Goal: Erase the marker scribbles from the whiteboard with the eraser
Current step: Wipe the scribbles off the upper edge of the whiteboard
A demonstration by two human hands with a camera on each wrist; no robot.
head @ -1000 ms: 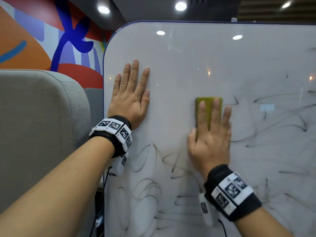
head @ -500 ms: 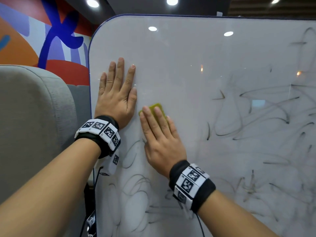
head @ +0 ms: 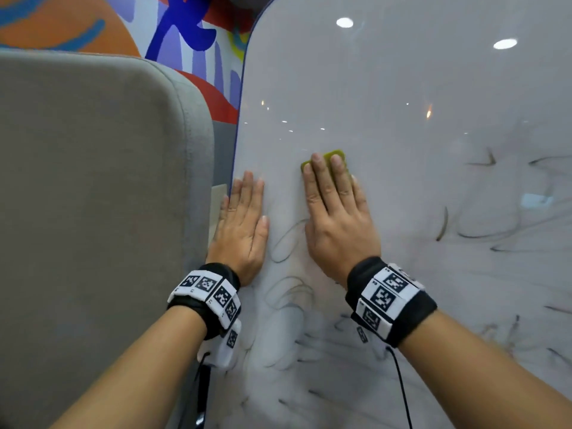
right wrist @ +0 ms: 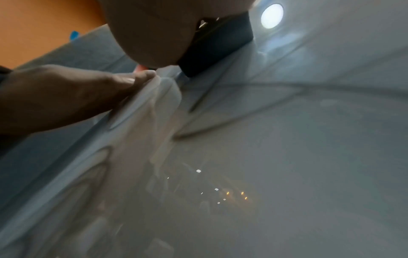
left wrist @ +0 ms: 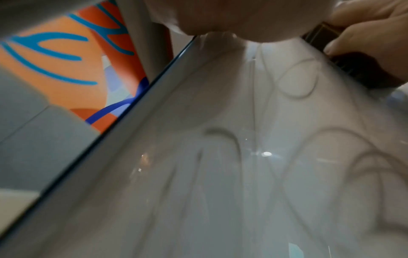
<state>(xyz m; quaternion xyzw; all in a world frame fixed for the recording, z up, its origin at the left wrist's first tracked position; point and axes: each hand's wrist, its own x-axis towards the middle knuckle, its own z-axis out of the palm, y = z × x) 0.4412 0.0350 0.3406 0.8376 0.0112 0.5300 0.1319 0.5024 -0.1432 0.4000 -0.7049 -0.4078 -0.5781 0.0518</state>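
Observation:
The whiteboard stands upright, wiped pale in its upper part. Dark marker scribbles remain at the right and below my wrists. My right hand presses the yellow-green eraser against the board, with straight fingers over its back. In the left wrist view its thumb clasps the eraser's dark side. My left hand lies flat and open on the board's left edge, a little lower than the eraser. The right wrist view shows the eraser's felt on the board and my left hand beside it.
A grey padded partition stands close against the board's left edge. Behind it is a wall mural in orange, blue and red. Ceiling lights reflect in the board. A cable hangs from my right wristband.
My right hand swept the eraser left from the board's middle to beside my left hand. My left hand slid down and out to the board's left edge. The view tilted down.

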